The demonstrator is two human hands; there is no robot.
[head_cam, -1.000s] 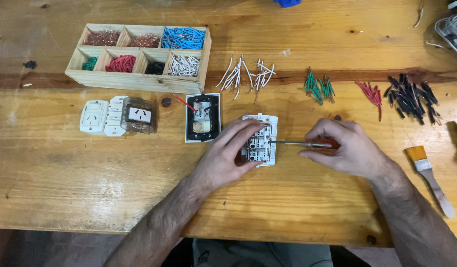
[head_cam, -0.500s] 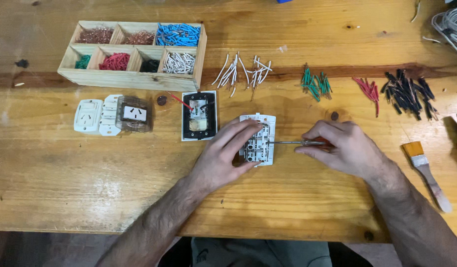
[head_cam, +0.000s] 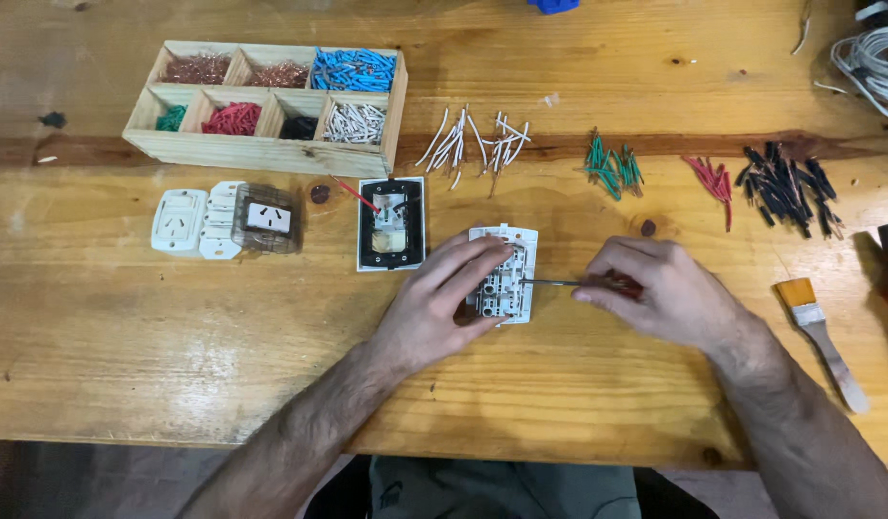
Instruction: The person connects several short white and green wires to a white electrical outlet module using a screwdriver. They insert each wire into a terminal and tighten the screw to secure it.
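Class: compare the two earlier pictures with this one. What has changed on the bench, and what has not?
Almost nothing. The left hand still pins the white outlet module to the table, and the right hand keeps the screwdriver tip in its side. Only the camera shifted slightly; the sorting box and wire piles stay put.

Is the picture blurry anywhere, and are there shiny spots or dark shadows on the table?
Head view: mostly sharp, and the wire bits in the wooden box show clearly; even, soft light; faint sheen on the wooden table, no hard glare; only soft shadows under the left hand and right hand; the screwdriver tip is too thin to see well.
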